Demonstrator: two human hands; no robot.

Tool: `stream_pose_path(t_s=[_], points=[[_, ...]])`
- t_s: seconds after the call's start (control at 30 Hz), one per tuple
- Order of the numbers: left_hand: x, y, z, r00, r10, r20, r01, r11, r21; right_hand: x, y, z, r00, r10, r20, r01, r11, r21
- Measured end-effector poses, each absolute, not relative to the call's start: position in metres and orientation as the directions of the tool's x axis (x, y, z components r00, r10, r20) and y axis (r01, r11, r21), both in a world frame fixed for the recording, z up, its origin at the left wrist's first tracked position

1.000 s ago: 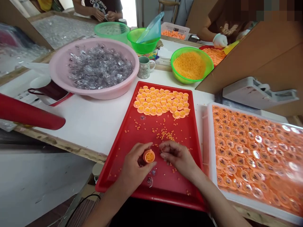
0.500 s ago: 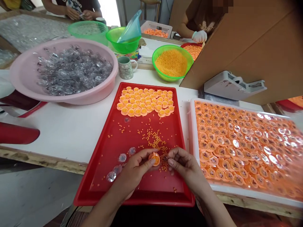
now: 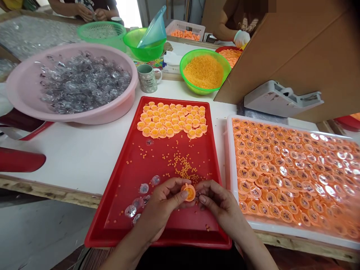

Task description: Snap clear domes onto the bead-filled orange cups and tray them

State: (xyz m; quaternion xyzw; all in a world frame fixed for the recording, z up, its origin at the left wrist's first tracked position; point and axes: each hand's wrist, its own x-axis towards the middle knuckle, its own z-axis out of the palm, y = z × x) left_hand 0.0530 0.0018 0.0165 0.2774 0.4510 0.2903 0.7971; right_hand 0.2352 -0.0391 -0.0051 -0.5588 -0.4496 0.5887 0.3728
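Over the near part of a red tray (image 3: 194,228), my left hand (image 3: 160,206) grips a small orange plastic cup (image 3: 190,193) between thumb and fingers. Its round opening faces up, and orange-yellow bits show inside. My right hand (image 3: 222,206) is closed in a pinch just to the right of the cup; a small dark or clear thing at its fingertips is too hidden to name. Loose orange beads (image 3: 181,165) lie scattered beyond the hands. Several clear round caps (image 3: 144,188) rest left of my left hand. Rows of filled orange cups (image 3: 168,123) cover the tray's far end.
A pink basin (image 3: 132,101) of clear caps stands at left, near a mug (image 3: 147,79). Behind the tray is a green bowl (image 3: 184,75) of orange beads. A white tray (image 3: 229,150) of capped cups sits right, below a cardboard panel (image 3: 289,48). Two co-workers sit opposite.
My left hand has brought the orange cup slightly right, close to my right fingertips. The view has shifted a little, and more clear caps show beside my left hand.
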Motion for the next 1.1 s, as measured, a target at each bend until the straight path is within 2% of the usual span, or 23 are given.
stream_pose_path(t_s=[0.13, 0.33, 0.47, 0.57, 0.67, 0.73, 0.9, 1.0, 1.1], points=[[0.052, 0.003, 0.016, 0.394, 0.731, -0.557, -0.232, 0.666, 0.709, 0.239, -0.039, -0.002, 0.000, 0.961, -0.278, 0.146, -0.275, -0.950], [0.056, 0.006, 0.012, 0.323, 0.768, -0.553, -0.166, 0.622, 0.765, 0.236, -0.043, -0.006, -0.018, 0.944, -0.329, -0.062, -0.330, -0.942], [0.059, 0.003, 0.010, 0.335, 0.752, -0.567, -0.196, 0.645, 0.739, 0.230, -0.042, -0.008, 0.024, 0.925, -0.380, -0.209, -0.368, -0.906], [0.062, 0.000, 0.009, 0.342, 0.745, -0.573, -0.186, 0.651, 0.735, 0.226, -0.038, -0.008, 0.029, 0.909, -0.417, -0.232, -0.399, -0.887], [0.064, -0.002, 0.008, 0.336, 0.754, -0.565, -0.121, 0.629, 0.768, 0.225, -0.035, -0.006, 0.054, 0.910, -0.411, -0.149, -0.400, -0.904], [0.064, -0.003, 0.007, 0.366, 0.751, -0.550, -0.069, 0.611, 0.788, 0.225, -0.035, -0.006, 0.102, 0.928, -0.358, -0.013, -0.359, -0.933], [0.065, -0.004, 0.009, 0.400, 0.786, -0.472, 0.130, 0.461, 0.878, 0.226, -0.038, -0.006, 0.096, 0.992, -0.086, 0.370, -0.116, -0.922], [0.065, -0.002, 0.011, 0.393, 0.823, -0.411, 0.224, 0.348, 0.910, 0.225, -0.041, -0.003, 0.091, 0.995, 0.030, 0.458, -0.015, -0.889], [0.064, -0.003, 0.011, 0.396, 0.836, -0.380, 0.203, 0.324, 0.924, 0.224, -0.045, 0.000, 0.087, 0.985, 0.147, 0.540, 0.078, -0.838]])
